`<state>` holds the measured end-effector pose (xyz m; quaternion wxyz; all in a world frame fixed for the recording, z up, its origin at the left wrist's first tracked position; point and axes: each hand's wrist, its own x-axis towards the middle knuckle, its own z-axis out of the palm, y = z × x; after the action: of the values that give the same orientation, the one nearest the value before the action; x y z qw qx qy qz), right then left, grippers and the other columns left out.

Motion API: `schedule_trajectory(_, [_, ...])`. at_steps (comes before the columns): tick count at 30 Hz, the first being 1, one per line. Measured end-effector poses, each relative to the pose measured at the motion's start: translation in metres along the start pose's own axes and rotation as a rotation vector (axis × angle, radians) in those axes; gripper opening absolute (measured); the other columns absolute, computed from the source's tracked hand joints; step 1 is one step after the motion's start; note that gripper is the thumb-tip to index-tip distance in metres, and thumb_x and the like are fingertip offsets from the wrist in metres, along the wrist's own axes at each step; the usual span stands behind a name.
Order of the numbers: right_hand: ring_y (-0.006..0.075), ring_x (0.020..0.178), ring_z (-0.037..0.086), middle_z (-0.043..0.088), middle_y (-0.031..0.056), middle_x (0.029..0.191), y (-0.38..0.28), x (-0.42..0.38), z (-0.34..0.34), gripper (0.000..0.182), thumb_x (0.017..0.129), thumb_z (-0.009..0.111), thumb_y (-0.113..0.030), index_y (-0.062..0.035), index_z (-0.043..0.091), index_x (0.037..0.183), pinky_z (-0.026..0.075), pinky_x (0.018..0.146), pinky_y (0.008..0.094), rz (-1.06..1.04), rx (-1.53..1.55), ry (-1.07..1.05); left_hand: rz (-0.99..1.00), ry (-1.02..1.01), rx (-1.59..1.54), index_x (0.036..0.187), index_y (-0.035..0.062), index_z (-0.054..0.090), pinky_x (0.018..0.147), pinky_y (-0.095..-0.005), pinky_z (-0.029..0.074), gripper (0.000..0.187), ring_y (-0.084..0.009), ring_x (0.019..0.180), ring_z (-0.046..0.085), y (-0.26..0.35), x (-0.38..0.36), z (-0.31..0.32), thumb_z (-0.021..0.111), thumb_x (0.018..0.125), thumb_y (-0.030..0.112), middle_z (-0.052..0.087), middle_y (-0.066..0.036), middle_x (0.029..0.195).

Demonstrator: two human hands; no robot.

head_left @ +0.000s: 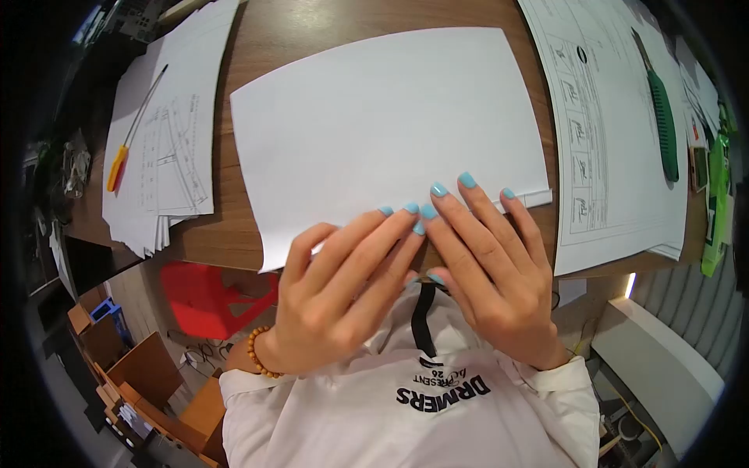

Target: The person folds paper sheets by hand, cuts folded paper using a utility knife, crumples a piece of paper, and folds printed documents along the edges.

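A large blank sheet of white paper (390, 117) lies on the wooden table. Along its near edge, a narrow folded strip (534, 198) shows at the right, and the lower left corner curls up slightly. My left hand (339, 288) rests over the near edge, its fingers extended and slightly bent, with the fingertips by the fold. Beside it, my right hand (495, 269) presses on the same edge, fingers stretched and apart. The two hands' fingertips nearly meet at the middle. Both thumbs point inward near the table edge; the paper beneath the hands is hidden.
Left of the sheet, a yellow-handled screwdriver (118, 165) lies on a paper stack (183, 117). At the right, a green-handled knife-like tool (662, 117) sits on printed sheets (608, 226). Below the table (265, 15) are a red stool (191, 300) and brown boxes (152, 370).
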<state>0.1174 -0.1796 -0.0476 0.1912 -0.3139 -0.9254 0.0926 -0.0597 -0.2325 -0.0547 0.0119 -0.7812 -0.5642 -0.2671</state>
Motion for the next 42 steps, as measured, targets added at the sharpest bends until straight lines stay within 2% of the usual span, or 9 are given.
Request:
schedule_trajectory(5, [0.0273,0.114,0.049,0.055,0.0114,0.118,0.002,0.002,-0.002,0.040,0.072,0.064,-0.020,-0.0010,0.060,0.107,0.038,0.094,0.0440,0.010,0.024,-0.072,-0.074,-0.138,0.049,0.097,0.0081,0.066,0.087,-0.0425,0.035,0.028,-0.0302,0.105,0.052,-0.016,-0.008,-0.016,0.058,0.080,0.028,0.059,-0.011,0.110])
schedule_trajectory(6, [0.0290,0.114,0.049,0.054,0.0122,0.118,0.001,0.002,-0.004,0.041,0.071,0.064,-0.018,-0.0002,0.059,0.108,0.037,0.095,0.0449,0.031,0.022,-0.082,-0.023,-0.253,0.126,0.104,0.0130,0.064,0.098,-0.0479,0.025,0.048,-0.0328,0.116,0.045,-0.023,-0.011,-0.015,0.041,0.085,0.051,0.055,-0.011,0.118])
schedule_trajectory(9, [0.0297,0.113,0.050,0.054,0.0132,0.118,0.004,0.001,-0.005,0.040,0.072,0.063,-0.015,0.0004,0.059,0.109,0.037,0.094,0.0455,0.009,0.011,-0.096,-0.023,-0.322,0.112,0.110,0.0140,0.061,0.103,-0.0513,0.017,0.067,-0.0321,0.121,0.041,-0.023,-0.011,-0.020,0.027,0.082,0.064,0.052,-0.011,0.122])
schedule_trajectory(15, [0.0327,0.111,0.051,0.055,0.0160,0.116,-0.004,0.002,-0.008,0.035,0.074,0.059,-0.009,0.0028,0.059,0.107,0.041,0.090,0.0465,0.032,-0.067,-0.075,0.010,-0.254,0.259,0.112,0.0073,0.058,0.104,-0.0558,0.010,0.076,-0.0295,0.120,0.043,-0.020,-0.020,-0.016,0.023,0.081,0.068,0.052,-0.010,0.122])
schedule_trajectory(17, [0.0337,0.111,0.050,0.055,0.0168,0.116,-0.004,0.002,-0.008,0.035,0.073,0.060,-0.009,0.0039,0.059,0.106,0.042,0.089,0.0473,0.028,-0.060,-0.072,0.239,-0.043,0.490,0.111,0.0035,0.057,0.104,-0.0551,0.010,0.075,-0.0306,0.118,0.044,-0.009,-0.038,-0.001,0.024,0.084,0.064,0.055,-0.012,0.118])
schedule_trajectory(21, [0.0360,0.113,0.048,0.053,0.0193,0.117,-0.006,0.000,-0.006,0.036,0.073,0.060,-0.007,0.0069,0.057,0.106,0.040,0.090,0.0501,0.024,-0.047,-0.086,-0.142,-0.149,0.072,0.110,-0.0030,0.056,0.098,-0.0475,0.031,0.069,-0.0315,0.111,0.051,0.025,-0.023,0.009,0.030,0.087,0.057,0.057,-0.018,0.112])
schedule_trajectory(22, [0.0360,0.113,0.048,0.053,0.0193,0.117,-0.005,0.001,-0.006,0.036,0.073,0.060,-0.007,0.0069,0.057,0.106,0.040,0.090,0.0501,0.017,-0.045,-0.088,-0.070,-0.125,0.177,0.110,-0.0052,0.056,0.092,-0.0419,0.039,0.068,-0.0310,0.109,0.053,0.021,-0.022,0.011,0.034,0.087,0.055,0.057,-0.019,0.112])
schedule_trajectory(32, [0.0354,0.116,0.046,0.052,0.0198,0.119,-0.002,-0.001,-0.006,0.038,0.072,0.057,-0.001,0.0077,0.056,0.108,0.037,0.093,0.0516,0.028,-0.020,-0.110,0.015,-0.157,0.225,0.103,-0.0070,0.058,0.080,-0.0411,0.049,0.070,-0.0337,0.098,0.059,-0.005,-0.032,-0.012,0.033,0.087,0.056,0.059,-0.023,0.104])
schedule_trajectory(42, [0.0329,0.114,0.048,0.053,0.0176,0.119,-0.004,-0.001,-0.005,0.037,0.071,0.057,-0.001,0.0064,0.057,0.107,0.036,0.094,0.0524,-0.003,-0.023,-0.096,-0.092,-0.196,0.487,0.102,-0.0028,0.061,0.085,-0.0412,0.046,0.055,-0.0274,0.097,0.060,-0.008,-0.054,-0.036,0.037,0.090,0.045,0.062,-0.017,0.102])
